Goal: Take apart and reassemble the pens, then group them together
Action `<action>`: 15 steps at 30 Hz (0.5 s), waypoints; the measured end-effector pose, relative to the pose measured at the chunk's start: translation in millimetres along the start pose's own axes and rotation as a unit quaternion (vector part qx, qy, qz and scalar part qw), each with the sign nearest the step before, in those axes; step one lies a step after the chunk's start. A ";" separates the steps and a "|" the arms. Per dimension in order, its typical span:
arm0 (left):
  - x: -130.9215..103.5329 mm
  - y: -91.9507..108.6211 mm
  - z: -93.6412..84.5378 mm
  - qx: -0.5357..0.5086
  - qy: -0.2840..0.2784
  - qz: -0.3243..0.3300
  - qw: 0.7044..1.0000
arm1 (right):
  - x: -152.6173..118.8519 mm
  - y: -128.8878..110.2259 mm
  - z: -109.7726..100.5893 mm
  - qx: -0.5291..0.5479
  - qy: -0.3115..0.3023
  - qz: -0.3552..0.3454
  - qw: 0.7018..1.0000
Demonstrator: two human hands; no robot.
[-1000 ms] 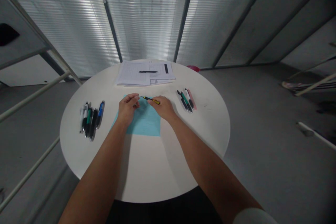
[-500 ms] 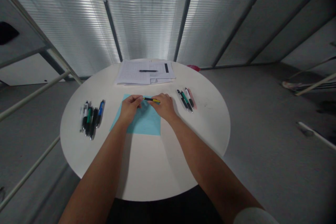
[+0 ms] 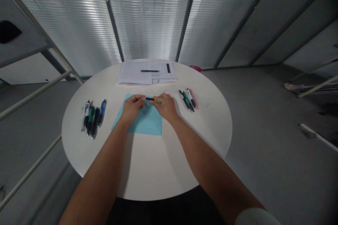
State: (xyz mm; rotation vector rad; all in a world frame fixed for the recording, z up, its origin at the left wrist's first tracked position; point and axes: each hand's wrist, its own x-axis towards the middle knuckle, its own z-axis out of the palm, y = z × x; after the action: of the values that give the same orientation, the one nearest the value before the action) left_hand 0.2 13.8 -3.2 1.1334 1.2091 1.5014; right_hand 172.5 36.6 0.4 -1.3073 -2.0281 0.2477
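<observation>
Between my two hands is a black and yellow pen (image 3: 151, 99), held level above a light blue sheet of paper (image 3: 144, 126). The fingers of my left hand (image 3: 131, 108) pinch its left end. My right hand (image 3: 166, 106) grips the yellow end, and part of that end is hidden by the fingers. Both hands rest low over the upper part of the sheet. Whether the pen is in one piece under my fingertips is too small to tell.
A bunch of several pens (image 3: 92, 119) lies at the left of the round white table (image 3: 155, 168). More pens (image 3: 188, 101) lie to the right of my right hand. Stacked printed papers (image 3: 134, 74) with a black pen (image 3: 150, 71) on top are at the back.
Both hands keep their hold on the pen. It appears slightly turned, with less yellow showing. The whole view has shifted a little.
</observation>
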 end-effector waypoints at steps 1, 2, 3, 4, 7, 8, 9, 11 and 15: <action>-0.4 1.3 0.2 0.000 -0.002 0.000 1.000 | 0.1 0.8 0.6 0.005 -0.003 -0.007 1.000; -1.0 2.9 0.3 -0.001 -0.003 0.000 1.000 | 0.3 1.4 1.0 0.011 -0.008 -0.014 1.000; -1.7 4.6 0.5 -0.001 -0.004 -0.001 1.000 | 0.4 1.9 1.3 0.017 -0.015 -0.021 1.000; -2.5 6.2 0.5 -0.001 -0.005 -0.001 1.000 | 0.5 2.1 1.2 0.022 -0.023 -0.026 0.999; -4.7 9.6 0.4 0.000 -0.009 -0.003 1.000 | 0.1 0.8 -0.5 0.034 -0.055 -0.031 0.997; -5.1 9.8 0.3 -0.001 -0.011 -0.005 1.000 | -0.3 -0.1 -1.4 0.036 -0.064 -0.029 0.997; -5.5 9.6 0.2 -0.003 -0.016 -0.008 1.000 | -0.9 -1.1 -2.3 0.042 -0.070 -0.025 0.996; -5.6 8.4 -0.3 -0.018 -0.028 -0.015 0.999 | -2.5 -3.2 -3.9 0.065 -0.069 -0.005 0.995; -6.0 7.4 -0.4 -0.064 -0.041 -0.031 0.997 | -5.2 -6.0 -5.1 0.115 -0.057 0.042 0.991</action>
State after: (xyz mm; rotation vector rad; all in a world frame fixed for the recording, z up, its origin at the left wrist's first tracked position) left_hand 0.4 6.9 3.3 1.0524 1.0685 1.4497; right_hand 172.7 28.3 4.8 -1.2577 -1.9730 0.5894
